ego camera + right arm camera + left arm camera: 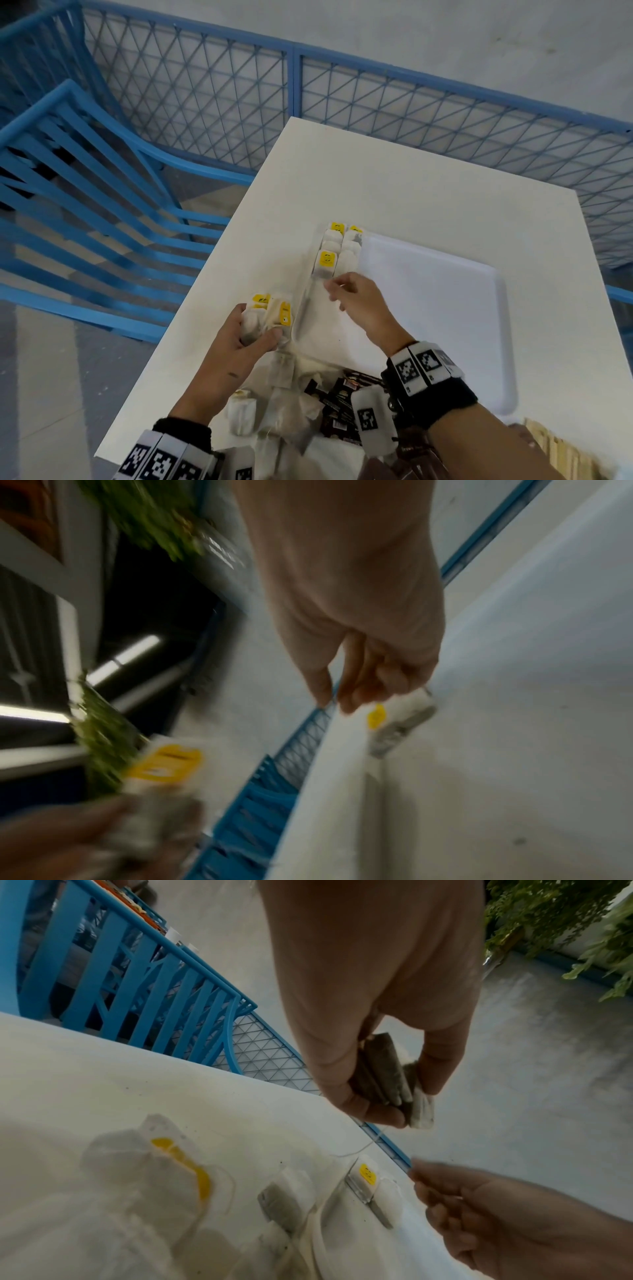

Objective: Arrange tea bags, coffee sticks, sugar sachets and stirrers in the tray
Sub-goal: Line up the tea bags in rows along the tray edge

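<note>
Left hand (246, 337) grips a bunch of light, floppy tea bags (270, 310), right hand (356, 301) fingers curled, pinch unclear, at tray (445, 274) row's 6 o'clock end; take bags by paper edges.

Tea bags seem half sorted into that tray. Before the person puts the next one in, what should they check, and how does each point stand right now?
1. Left hand holds a supply of tea bags: ok.
2. Right hand free to take one: cannot tell; fingers curled, picture blurred.
3. Rows of tea bags in the tray lie tidy: ok.
4. Space left below those rows: ok.
5. Strings untangled: cannot tell.
6. Coffee sticks sorted: not ok, still piled on the table.
</note>
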A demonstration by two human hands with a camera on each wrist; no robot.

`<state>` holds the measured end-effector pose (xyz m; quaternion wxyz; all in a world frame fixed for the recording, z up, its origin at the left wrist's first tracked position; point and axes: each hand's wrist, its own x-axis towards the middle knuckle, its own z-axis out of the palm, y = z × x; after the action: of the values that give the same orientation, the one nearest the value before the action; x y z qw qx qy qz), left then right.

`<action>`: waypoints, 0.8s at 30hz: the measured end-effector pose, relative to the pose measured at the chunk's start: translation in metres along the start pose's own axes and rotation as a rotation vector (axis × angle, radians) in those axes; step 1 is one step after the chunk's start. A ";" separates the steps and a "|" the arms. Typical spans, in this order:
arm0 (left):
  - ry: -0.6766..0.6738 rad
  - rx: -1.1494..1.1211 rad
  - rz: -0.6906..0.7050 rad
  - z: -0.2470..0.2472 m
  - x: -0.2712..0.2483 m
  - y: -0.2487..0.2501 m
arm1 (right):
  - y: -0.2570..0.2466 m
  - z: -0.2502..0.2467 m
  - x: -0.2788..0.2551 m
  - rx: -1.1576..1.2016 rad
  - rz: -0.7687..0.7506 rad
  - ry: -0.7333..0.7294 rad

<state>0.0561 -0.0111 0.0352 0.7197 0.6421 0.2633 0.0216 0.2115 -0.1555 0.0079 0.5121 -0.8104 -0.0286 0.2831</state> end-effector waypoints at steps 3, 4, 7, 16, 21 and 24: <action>-0.005 -0.007 0.019 0.001 -0.001 0.003 | -0.013 0.006 -0.034 0.121 0.034 -0.333; -0.006 -0.002 0.031 0.002 -0.002 0.005 | -0.015 0.008 -0.043 0.148 0.045 -0.409; -0.011 0.010 0.058 0.004 -0.003 0.006 | -0.013 0.014 -0.061 0.181 0.038 -0.501; -0.006 -0.007 0.070 0.008 -0.007 0.007 | -0.010 0.017 -0.069 0.337 0.003 -0.411; 0.046 -0.023 0.040 0.005 -0.006 0.005 | -0.002 0.013 -0.063 0.414 0.018 -0.314; 0.086 -0.009 0.035 0.002 -0.006 0.003 | 0.007 0.009 -0.050 0.466 0.079 -0.162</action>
<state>0.0525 -0.0143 0.0407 0.7100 0.6420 0.2825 0.0630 0.1638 -0.1681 0.0207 0.6699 -0.6455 0.0281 0.3658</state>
